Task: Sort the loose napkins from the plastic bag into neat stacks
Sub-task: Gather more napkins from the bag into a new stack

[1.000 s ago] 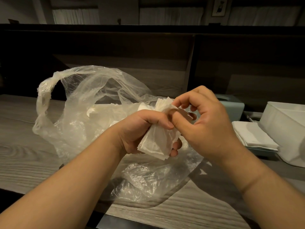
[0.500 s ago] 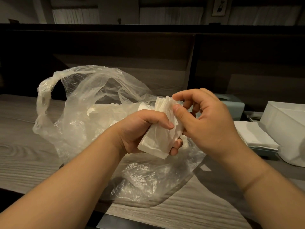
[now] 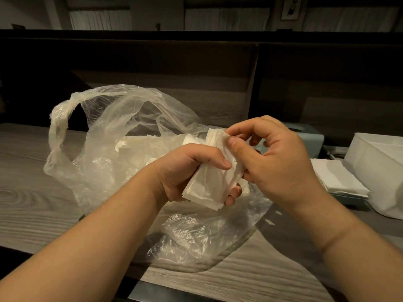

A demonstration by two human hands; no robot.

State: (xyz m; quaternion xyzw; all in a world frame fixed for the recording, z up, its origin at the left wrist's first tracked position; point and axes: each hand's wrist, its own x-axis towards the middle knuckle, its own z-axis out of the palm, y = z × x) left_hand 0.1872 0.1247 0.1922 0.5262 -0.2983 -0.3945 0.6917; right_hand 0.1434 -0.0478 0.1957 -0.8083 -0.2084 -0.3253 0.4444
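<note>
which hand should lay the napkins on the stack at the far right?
Right, probably. The right hand already pinches the napkins' top edge and is nearer the stack. The left hand grips them from the far side.

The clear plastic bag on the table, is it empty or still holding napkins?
Not empty: white napkins show through the clear plastic bag.

A folded white napkin bundle (image 3: 210, 182) is held above the crumpled clear plastic bag (image 3: 122, 149), which holds more napkins.
</note>
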